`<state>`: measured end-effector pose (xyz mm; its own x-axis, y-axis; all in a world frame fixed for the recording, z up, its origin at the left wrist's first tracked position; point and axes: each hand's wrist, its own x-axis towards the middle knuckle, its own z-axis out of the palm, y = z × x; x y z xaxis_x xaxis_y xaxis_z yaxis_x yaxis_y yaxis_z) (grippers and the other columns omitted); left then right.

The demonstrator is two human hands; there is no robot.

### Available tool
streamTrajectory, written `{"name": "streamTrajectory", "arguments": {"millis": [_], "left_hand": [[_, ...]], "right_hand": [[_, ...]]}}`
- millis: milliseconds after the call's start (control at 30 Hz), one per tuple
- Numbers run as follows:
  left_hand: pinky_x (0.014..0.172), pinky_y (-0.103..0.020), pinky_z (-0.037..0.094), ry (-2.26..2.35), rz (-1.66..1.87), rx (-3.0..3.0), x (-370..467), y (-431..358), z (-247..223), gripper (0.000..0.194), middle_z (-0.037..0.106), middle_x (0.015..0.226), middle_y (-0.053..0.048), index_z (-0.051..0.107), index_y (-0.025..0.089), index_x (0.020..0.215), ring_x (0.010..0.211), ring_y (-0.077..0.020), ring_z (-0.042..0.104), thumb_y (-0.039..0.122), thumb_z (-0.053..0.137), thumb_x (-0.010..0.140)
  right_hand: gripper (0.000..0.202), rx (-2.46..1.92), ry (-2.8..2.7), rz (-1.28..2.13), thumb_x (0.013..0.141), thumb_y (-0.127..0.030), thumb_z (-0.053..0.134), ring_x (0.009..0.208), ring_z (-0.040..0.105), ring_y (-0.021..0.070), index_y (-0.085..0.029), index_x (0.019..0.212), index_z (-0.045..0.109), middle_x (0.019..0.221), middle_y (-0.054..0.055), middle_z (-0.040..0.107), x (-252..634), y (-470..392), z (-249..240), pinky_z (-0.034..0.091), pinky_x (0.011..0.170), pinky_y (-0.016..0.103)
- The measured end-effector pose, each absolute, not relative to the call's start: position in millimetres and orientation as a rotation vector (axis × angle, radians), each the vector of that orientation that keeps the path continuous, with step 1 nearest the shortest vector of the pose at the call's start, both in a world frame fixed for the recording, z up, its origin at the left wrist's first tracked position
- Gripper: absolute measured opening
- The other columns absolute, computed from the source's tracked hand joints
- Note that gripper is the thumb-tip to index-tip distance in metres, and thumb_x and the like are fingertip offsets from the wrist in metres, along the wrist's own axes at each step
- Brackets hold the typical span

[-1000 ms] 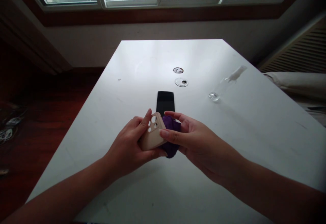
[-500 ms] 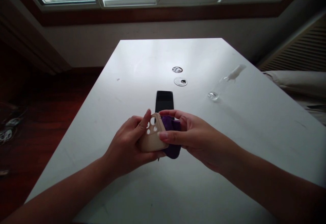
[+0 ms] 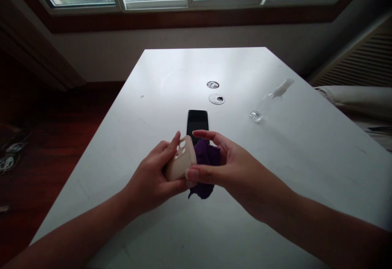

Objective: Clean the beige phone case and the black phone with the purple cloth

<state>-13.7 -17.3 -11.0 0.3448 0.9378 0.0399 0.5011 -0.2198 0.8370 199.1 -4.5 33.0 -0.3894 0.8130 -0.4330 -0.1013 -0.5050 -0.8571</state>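
A beige phone case (image 3: pixel 180 163) with round camera cut-outs is tilted between my hands above the table. My left hand (image 3: pixel 156 167) grips it from the left, thumb along the cut-outs and fingers beneath. On the other side, my right hand (image 3: pixel 226 158) has its thumb at the case's near right edge and its index finger stretched out above. A crumpled purple cloth (image 3: pixel 206 154) is bunched in the right hand against the case, its lower end hanging down. Just beyond the hands lies a black smartphone (image 3: pixel 197 121), its near end hidden behind them.
The white table (image 3: pixel 147 220) has a round cable hole (image 3: pixel 212 85) and a round grommet cover (image 3: pixel 217 99) beyond the phone. Toward the right lie a clear plastic object (image 3: pixel 255 116) and a white, wrapper-like piece (image 3: pixel 283 88). A window lines the far wall.
The case has turned so its right side edge shows more. My right thumb has slid down and left, its index finger has lifted off the case, and the cloth bunches differently.
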Motion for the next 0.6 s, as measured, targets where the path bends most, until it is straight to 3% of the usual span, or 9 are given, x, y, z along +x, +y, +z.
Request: {"name": "streamTrajectory", "arguments": {"millis": [167, 367, 600], "left_hand": [[0.098, -0.038, 0.048, 1.307, 0.716, 1.797, -13, -15, -7, 0.090, 0.048, 0.134, -0.008, 0.021, 0.029, 0.160, 0.118, -0.0249, 0.051, 0.044, 0.071, 0.087], [0.103, -0.038, 0.044, 0.998, 0.780, 1.790, -10, -18, -11, 0.084, 0.036, 0.148, -0.008, 0.013, 0.039, 0.161, 0.126, -0.0253, 0.044, 0.037, 0.064, 0.094], [0.092, -0.038, 0.045, 0.912, 0.704, 1.618, -5, -22, -9, 0.071, 0.049, 0.129, -0.010, 0.016, 0.037, 0.161, 0.104, -0.0233, 0.049, 0.045, 0.051, 0.100]], "right_hand": [[0.068, -1.120, -0.885, 1.832, 0.073, -0.026, 0.087, 0.100, 0.069, 0.0214, -0.029, 0.132, 0.051, 0.114, 0.005, 0.069, 191, -12, 27, 0.060, 0.078, 0.029], [0.065, -1.072, -0.757, 1.794, 0.078, -0.030, 0.083, 0.099, 0.068, 0.0181, -0.024, 0.134, 0.051, 0.112, 0.007, 0.069, 191, -2, 35, 0.056, 0.080, 0.023], [0.057, -1.031, -0.828, 1.756, 0.082, -0.031, 0.080, 0.098, 0.066, 0.0156, -0.024, 0.131, 0.050, 0.109, 0.005, 0.069, 192, -3, 31, 0.056, 0.081, 0.021]]}}
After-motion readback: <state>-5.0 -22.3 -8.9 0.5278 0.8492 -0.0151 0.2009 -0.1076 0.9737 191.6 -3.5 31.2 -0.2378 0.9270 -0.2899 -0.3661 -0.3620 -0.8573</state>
